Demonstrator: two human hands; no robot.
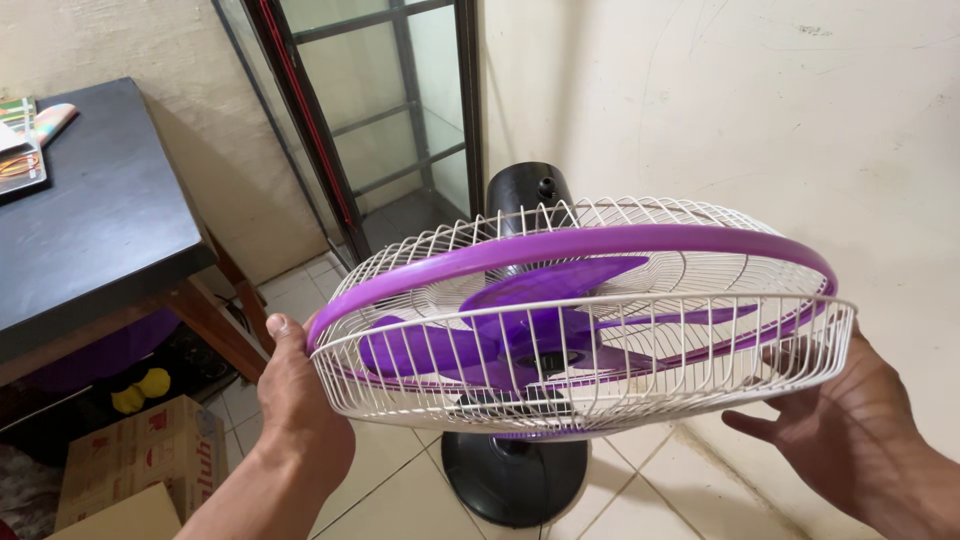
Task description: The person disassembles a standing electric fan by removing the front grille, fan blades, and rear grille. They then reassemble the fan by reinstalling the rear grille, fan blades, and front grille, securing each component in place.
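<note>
A standing fan fills the middle of the head view, its white wire front grille (600, 370) with a purple rim band (600, 243) tilted toward me. Purple blades (520, 325) show through the wires. Behind sits the black motor housing (528, 190), and below is the round black base (515, 478) on the tiled floor. My left hand (295, 400) grips the grille's left edge, thumb up against the rim. My right hand (850, 415) is at the grille's right edge, fingers spread under and behind the wires.
A dark-topped wooden table (95, 230) stands at the left with booklets (25, 140) on it. Cardboard boxes (135, 460) and yellow balls (140, 390) lie beneath it. A glass-and-metal cabinet (385, 110) stands behind the fan, and a pale wall (760, 110) runs along the right.
</note>
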